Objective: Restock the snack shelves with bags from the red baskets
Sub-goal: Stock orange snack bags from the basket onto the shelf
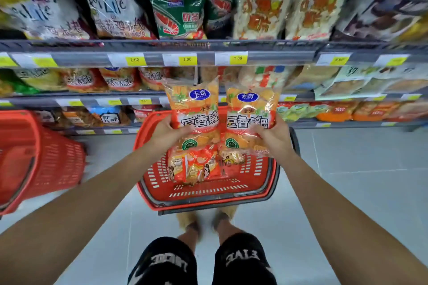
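Both arms reach forward from the bottom corners toward the shelving. The left hand (165, 131) has its grip closed on the lower edge of an orange rice-crust snack bag (194, 105), thumb across the front of the pack, holding it upright. The right hand (273, 135) grips a second, matching orange snack bag (251, 109) in the same way, fingers wrapped round its right side. The two packs stand side by side, just beside each other, raised in front of the middle shelf rail (162, 59) with its yellow price labels.

Below the hands, at 6 o'clock from them, a red basket (208, 194) sits on the pale tiled floor (347, 169), with a few more orange packs (196, 166) lying inside, toward its far wall. A second red basket (41, 157) stands tilted at 9 o'clock, at the left edge of view. At 12 o'clock, the upper shelf holds green prawn-cracker bags (176, 14) among white and pale packs. The person's feet and black shorts (201, 261) show at the bottom.
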A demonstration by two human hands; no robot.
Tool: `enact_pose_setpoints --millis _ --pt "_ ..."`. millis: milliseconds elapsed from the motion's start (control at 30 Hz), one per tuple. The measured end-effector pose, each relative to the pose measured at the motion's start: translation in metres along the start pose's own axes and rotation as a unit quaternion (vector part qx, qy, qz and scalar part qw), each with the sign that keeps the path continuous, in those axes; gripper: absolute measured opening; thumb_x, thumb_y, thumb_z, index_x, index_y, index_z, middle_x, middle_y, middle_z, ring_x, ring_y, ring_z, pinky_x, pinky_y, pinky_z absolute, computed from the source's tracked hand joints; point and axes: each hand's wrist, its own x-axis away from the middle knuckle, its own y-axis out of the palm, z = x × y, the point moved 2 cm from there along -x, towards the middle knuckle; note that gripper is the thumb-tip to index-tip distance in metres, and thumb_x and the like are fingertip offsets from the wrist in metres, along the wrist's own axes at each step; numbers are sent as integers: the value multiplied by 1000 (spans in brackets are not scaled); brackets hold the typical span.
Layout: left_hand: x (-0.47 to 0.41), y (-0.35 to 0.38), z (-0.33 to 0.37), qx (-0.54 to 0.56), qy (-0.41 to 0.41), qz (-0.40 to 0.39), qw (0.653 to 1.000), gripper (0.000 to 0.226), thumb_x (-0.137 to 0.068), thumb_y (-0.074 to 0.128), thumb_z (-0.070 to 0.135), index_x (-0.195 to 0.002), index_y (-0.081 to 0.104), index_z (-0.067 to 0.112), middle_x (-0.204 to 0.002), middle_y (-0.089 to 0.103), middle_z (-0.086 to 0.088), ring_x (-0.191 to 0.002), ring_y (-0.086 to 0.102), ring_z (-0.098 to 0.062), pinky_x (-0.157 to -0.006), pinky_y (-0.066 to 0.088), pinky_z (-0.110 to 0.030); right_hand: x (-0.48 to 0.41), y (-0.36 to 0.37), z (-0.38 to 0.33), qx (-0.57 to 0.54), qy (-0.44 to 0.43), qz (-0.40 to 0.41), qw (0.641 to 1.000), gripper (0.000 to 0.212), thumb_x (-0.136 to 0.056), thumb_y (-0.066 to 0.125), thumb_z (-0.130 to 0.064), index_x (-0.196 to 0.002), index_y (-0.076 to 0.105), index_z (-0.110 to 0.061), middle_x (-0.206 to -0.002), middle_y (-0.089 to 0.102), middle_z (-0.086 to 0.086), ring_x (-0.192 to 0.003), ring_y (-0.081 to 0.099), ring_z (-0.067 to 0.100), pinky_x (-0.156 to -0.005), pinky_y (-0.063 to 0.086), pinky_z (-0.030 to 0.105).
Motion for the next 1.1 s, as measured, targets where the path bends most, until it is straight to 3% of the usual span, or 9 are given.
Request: enact_pose_setpoints --millis 100,200,300,400,500,633,733,867,1100 --pt "38 -16 52 5 56 4 998 65 -71 80 42 -125 51 18 -108 68 -7 -94 66 -38 -89 53 -49 26 -25 -53 -5 -56 6 998 40 -72 82 -16 -104 58 -19 -96 71 0 -83 69 15 -78 57 34" --pt "66 -37 96 2 119 -1 993 68 -67 82 47 -122 53 19 -108 67 -5 -93 67 -25 -90 53 -44 49 -46 -104 -17 -111 16 994 57 -68 85 -21 -118 56 -16 -105 70 2 -97 67 24 -90 53 47" --pt "95 -57 140 5 174 -3 985 59 -72 81 39 -118 53 16 -104 68 -10 -79 65 -19 -81 54 -35 72 -68 -150 -9 -173 33 984 80 -61 87 -32 -130 51 -13 -118 65 6 -107 62 25 -96 50 45" --pt "126 -77 184 -1 231 15 973 43 -80 76 31 -114 54 15 -99 67 -8 -79 65 -16 -77 54 -33 107 -89 -198 -28 -203 35 978 69 -69 84 -20 -126 50 -5 -107 67 7 -87 68 13 -78 57 27" --pt "154 -99 221 6 266 16 964 38 -81 73 33 -107 52 15 -90 66 -4 -77 64 -16 -79 52 -30 132 -106 -240 -27 -247 38 968 47 -77 77 -7 -117 52 -11 -88 62 -4 -70 60 5 -54 45 8" --pt "184 -129 264 22 319 56 946 30 -80 73 36 -98 54 21 -92 64 2 -84 61 -17 -84 48 -29 161 -114 -295 -36 -323 42 945 45 -76 77 -8 -113 53 -15 -94 60 -2 -79 57 8 -54 42 5" --pt "200 -151 283 17 355 65 933 76 -60 78 58 -118 54 16 -108 67 -4 -95 61 -21 -93 47 -36 177 -114 -327 -52 -352 36 934 48 -74 78 -10 -115 54 -15 -98 63 -2 -86 60 14 -65 48 20" --pt "209 -174 296 45 370 84 924 52 -75 76 37 -118 55 19 -113 66 -5 -101 63 -23 -94 48 -38 186 -107 -354 -70 -381 25 921 41 -72 79 -10 -106 57 -18 -98 68 0 -89 64 18 -79 54 33" --pt "219 -208 310 55 394 114 910 50 -85 69 30 -128 48 14 -123 60 -5 -107 61 -23 -100 46 -41 200 -90 -392 -81 -412 -27 907 40 -80 74 -8 -114 54 -15 -94 65 -5 -75 64 3 -52 48 11"
